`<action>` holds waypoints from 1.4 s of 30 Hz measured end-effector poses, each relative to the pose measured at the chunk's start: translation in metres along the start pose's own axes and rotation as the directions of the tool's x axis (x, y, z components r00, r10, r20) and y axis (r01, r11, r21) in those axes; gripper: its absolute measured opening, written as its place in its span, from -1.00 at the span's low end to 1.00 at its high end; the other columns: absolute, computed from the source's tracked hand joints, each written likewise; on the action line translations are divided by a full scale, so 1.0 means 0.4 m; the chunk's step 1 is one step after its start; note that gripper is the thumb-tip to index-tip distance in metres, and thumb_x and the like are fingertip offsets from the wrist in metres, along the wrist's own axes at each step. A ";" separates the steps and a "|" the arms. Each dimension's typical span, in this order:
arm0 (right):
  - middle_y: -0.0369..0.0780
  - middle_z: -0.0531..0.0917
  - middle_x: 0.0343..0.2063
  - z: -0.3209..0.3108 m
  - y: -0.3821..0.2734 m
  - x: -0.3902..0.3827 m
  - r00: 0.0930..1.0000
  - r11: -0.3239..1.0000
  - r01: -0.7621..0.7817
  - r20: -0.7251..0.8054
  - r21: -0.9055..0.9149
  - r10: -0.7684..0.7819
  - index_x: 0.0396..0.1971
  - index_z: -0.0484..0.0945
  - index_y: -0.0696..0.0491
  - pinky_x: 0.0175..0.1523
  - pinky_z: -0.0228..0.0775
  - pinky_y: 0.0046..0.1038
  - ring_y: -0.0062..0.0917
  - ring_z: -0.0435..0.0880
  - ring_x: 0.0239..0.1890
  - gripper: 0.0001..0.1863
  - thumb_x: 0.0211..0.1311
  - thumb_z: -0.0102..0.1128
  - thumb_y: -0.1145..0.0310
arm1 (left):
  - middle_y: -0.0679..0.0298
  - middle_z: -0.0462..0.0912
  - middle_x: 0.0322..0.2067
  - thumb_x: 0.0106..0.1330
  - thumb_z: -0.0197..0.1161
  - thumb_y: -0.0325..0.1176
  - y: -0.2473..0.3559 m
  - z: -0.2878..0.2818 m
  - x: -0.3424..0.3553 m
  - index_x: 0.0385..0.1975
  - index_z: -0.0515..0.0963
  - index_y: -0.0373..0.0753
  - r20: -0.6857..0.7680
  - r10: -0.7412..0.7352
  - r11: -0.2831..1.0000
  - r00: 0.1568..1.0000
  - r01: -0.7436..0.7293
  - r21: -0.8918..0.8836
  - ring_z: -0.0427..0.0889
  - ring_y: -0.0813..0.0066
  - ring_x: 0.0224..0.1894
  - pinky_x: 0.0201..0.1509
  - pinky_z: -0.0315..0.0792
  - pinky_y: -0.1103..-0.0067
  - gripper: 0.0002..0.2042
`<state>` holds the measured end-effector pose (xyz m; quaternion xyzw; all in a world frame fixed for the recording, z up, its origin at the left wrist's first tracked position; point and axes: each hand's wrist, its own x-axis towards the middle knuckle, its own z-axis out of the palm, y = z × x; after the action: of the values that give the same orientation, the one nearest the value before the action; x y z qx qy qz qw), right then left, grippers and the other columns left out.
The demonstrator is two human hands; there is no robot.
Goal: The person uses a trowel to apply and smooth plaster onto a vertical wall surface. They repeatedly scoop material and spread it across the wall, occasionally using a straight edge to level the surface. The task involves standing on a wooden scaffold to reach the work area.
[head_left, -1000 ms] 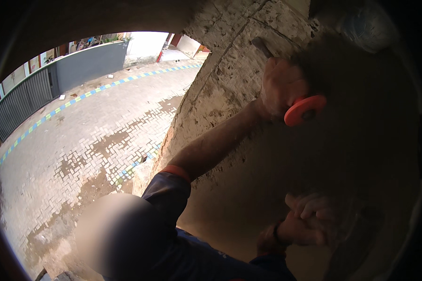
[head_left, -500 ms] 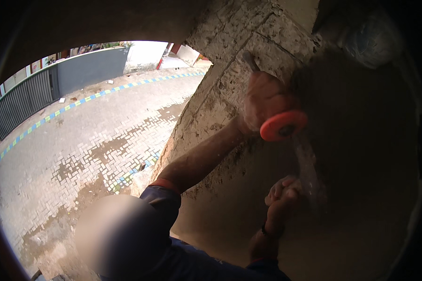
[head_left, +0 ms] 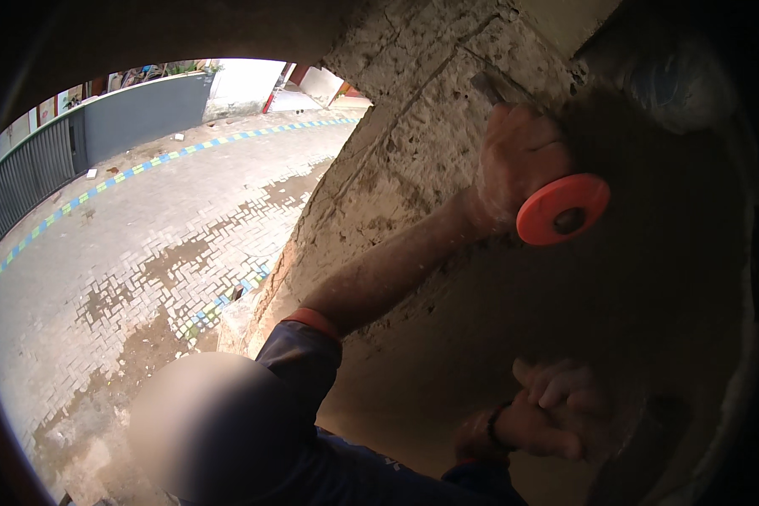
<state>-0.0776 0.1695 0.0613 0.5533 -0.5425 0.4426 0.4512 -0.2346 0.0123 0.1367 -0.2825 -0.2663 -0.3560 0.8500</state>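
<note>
My left hand (head_left: 523,156) grips a chisel (head_left: 489,88) with a round orange hand guard (head_left: 562,211). Its tip is at the rough, cracked masonry (head_left: 405,160), where grooves run diagonally. Lower right, in shadow, my right hand (head_left: 557,409) has its fingers curled round something dark and indistinct, possibly a tool handle, with a dark elongated shape (head_left: 654,426) beside it. A dark band circles the right wrist. The dark plastered surface behind both hands shows little detail.
To the left lies a paved lane (head_left: 101,244) with a blue and yellow edging, a grey wall (head_left: 148,114) and a slatted metal gate (head_left: 29,177). A crumpled translucent bag (head_left: 675,80) hangs at upper right. A blurred round patch (head_left: 211,422) hides part of the lower view.
My right hand rose toward the orange guard half a second ago, with a pale motion-blurred object, and is now back lower right. My left hand with the chisel sits slightly farther right.
</note>
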 end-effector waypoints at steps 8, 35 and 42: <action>-0.31 0.32 -0.66 -0.005 0.056 0.050 0.785 0.736 -0.561 0.039 -0.379 0.618 -0.36 0.34 0.05 -0.60 0.19 -0.59 -0.65 0.27 -0.66 -0.44 0.21 -0.12 -0.24 | 0.32 0.35 -0.63 -0.28 0.23 -0.25 -0.068 -0.021 -0.015 -0.72 0.39 -0.11 0.001 -0.024 0.987 1.000 0.023 0.158 0.38 0.31 -0.51 -0.45 0.15 0.41 -0.83; -0.21 0.36 -0.58 -0.009 -0.010 0.025 0.993 0.987 0.115 0.015 -0.109 -0.114 -0.29 0.31 0.15 -0.59 0.29 -0.47 -0.55 0.26 -0.67 -0.45 0.28 -0.17 -0.15 | 0.31 0.31 -0.60 -0.29 0.23 -0.30 -0.014 -0.013 -0.001 -0.70 0.37 -0.12 0.127 -0.104 0.987 0.986 0.086 0.139 0.32 0.32 -0.53 -0.45 0.13 0.42 -0.82; -0.23 0.37 -0.56 0.003 0.030 0.067 0.969 0.976 -0.126 0.188 -0.177 0.159 -0.32 0.35 0.10 -0.58 0.31 -0.50 -0.55 0.32 -0.63 -0.50 0.27 -0.14 -0.12 | 0.29 0.38 -0.60 -0.33 0.28 -0.28 -0.034 0.007 0.015 -0.68 0.40 -0.13 -0.071 -0.082 0.995 0.994 0.077 -0.069 0.36 0.28 -0.53 -0.46 0.16 0.40 -0.78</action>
<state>-0.0890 0.1630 0.0877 0.5156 -0.6584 0.3696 0.4050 -0.2420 0.0035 0.1467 -0.2863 -0.2337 -0.4083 0.8347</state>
